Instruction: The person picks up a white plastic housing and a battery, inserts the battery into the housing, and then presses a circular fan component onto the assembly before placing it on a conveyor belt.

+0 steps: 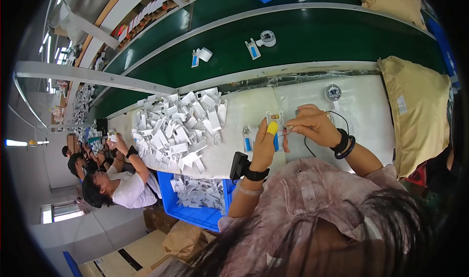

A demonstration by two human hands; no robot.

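Observation:
My left hand, a yellow finger cot on its thumb, grips a small white plastic housing upright over the table. A blue cylindrical cell shows in the housing's lower part, a copper-coloured piece in its upper part. At the housing's right edge, my right hand pinches a thin wire; the fingertips partly hide its end. Dark cable loops around the right hand, near a round grey-and-white unit lying beyond it. A similar housing with a blue cell lies left of my left hand.
White plastic shells form a large heap on the table's left. Below stands a blue bin of similar parts. Across runs a green conveyor carrying two assemblies. A brown sack borders the right; co-workers sit at the left.

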